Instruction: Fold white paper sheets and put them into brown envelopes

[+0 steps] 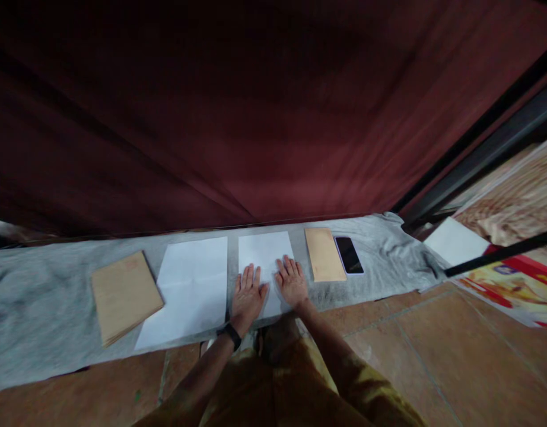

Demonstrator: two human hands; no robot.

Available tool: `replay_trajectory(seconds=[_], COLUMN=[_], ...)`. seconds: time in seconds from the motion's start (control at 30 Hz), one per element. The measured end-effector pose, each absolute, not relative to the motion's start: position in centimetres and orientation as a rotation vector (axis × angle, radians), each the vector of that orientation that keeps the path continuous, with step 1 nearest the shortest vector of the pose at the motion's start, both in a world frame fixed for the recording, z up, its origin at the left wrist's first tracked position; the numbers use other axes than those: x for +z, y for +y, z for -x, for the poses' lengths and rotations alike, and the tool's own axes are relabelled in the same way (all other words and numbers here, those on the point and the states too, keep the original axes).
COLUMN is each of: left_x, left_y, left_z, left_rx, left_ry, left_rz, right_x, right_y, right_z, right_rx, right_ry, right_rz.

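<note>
A white sheet of paper point(265, 244) lies in front of me on the grey cloth. My left hand point(247, 296) rests flat on its left side, fingers stretched out, a dark watch at the wrist. On the right side of the same sheet my right hand point(292, 281) lies flat, fingers spread a little. To the left is another, larger white paper point(193, 284). Brown envelopes point(126, 295) lie stacked at the far left and overlap that paper's edge. Right of my right hand there is a single brown envelope point(326, 255).
A phone point(349, 255) with a dark screen lies beside the single envelope. The grey cloth point(37, 314) covers a long narrow surface. Behind it hangs a dark red curtain point(273, 148). Dark metal bars point(482, 148) and a red-and-yellow printed box point(518, 287) are at the right, above floor tiles point(478, 350).
</note>
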State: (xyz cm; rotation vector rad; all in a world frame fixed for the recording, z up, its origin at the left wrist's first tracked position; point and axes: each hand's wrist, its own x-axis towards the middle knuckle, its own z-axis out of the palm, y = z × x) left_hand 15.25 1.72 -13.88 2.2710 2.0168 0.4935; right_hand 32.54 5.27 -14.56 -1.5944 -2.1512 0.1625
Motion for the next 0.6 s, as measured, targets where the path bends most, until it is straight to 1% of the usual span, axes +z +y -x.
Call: replay_trajectory(seconds=[0.3,0.47,0.6], left_x=[-13.5,-13.5,-13.5], left_y=[1.5,1.5,1.6], left_z=[-15.3,-15.4,-15.5], left_rx=[0.634,0.712,0.699], left_ry=[1.976,1.927,1.914], left_rz=[-2.173,-2.136,-2.145], right_x=[-15.5,-15.2,-14.8], right_y=[3.2,-1.8,-5.6], right_z=[-36.2,-38.1,-37.5], right_rx=[0.118,0.108,0.060], right_ry=[-2.083,-2.128,-2.094], right_rz=[1.619,1.658,1.711])
